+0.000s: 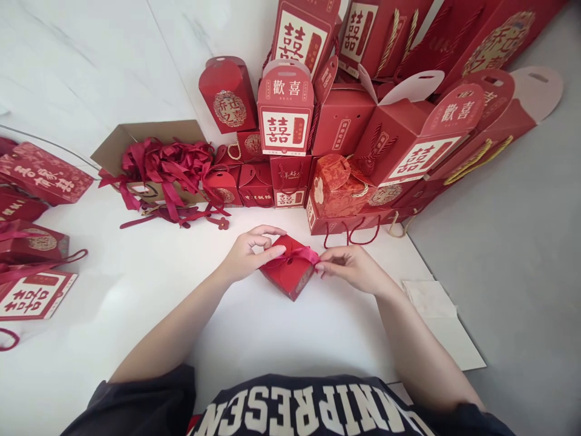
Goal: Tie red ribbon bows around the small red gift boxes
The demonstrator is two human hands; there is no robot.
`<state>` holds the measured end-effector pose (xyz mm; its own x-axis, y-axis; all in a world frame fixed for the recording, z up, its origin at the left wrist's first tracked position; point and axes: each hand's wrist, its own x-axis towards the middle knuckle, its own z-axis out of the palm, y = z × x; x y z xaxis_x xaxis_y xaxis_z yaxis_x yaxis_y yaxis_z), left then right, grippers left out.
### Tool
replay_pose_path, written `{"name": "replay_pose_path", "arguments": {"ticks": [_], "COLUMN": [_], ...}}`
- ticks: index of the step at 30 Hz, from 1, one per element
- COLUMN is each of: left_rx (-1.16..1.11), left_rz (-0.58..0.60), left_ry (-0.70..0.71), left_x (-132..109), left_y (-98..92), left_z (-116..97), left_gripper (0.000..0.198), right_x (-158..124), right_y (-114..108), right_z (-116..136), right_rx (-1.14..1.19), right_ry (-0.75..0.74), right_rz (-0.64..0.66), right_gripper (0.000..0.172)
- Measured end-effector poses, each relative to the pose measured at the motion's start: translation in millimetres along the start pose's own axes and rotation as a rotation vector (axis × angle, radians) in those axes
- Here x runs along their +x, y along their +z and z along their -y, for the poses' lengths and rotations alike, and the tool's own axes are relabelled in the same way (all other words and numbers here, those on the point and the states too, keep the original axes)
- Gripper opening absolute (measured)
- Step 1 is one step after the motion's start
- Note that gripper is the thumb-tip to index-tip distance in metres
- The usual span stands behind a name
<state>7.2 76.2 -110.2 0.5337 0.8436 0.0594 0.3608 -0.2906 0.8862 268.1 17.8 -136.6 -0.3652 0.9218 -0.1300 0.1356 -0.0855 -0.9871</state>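
Note:
A small red gift box (290, 281) sits on the white tabletop between my hands, one corner turned toward me. Across its top runs a bright pink-red ribbon (307, 253), gathered near the middle of the lid. My left hand (255, 251) rests at the box's left and far side, its thumb pressing on the ribbon and lid with the fingers curled along the edge. On the right, my right hand (349, 266) pinches the ribbon's loose end between thumb and fingertips, just off the box's right corner.
An open cardboard carton (149, 130) full of red ribbons stands at the back left, some ribbons spilling out. Stacked red gift boxes (285, 118) line the back and right. More red boxes (34, 242) lie at far left. A white sheet (429, 298) lies near the right edge.

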Motion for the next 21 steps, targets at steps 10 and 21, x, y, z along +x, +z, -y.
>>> {"name": "replay_pose_path", "arguments": {"ticks": [10,21], "left_rx": [0.049,-0.063], "left_rz": [-0.033,-0.013], "left_ry": [-0.057,-0.082], "left_x": [1,3], "left_y": [8.9,10.9], "left_z": [8,10], "left_gripper": [0.042,0.045], "right_x": [-7,-17], "right_y": [17,-11], "right_z": [5,22], "right_rx": [0.294,-0.082], "right_ry": [-0.278,-0.065], "right_rz": [-0.129,0.536], "right_gripper": [0.017,0.018]}}
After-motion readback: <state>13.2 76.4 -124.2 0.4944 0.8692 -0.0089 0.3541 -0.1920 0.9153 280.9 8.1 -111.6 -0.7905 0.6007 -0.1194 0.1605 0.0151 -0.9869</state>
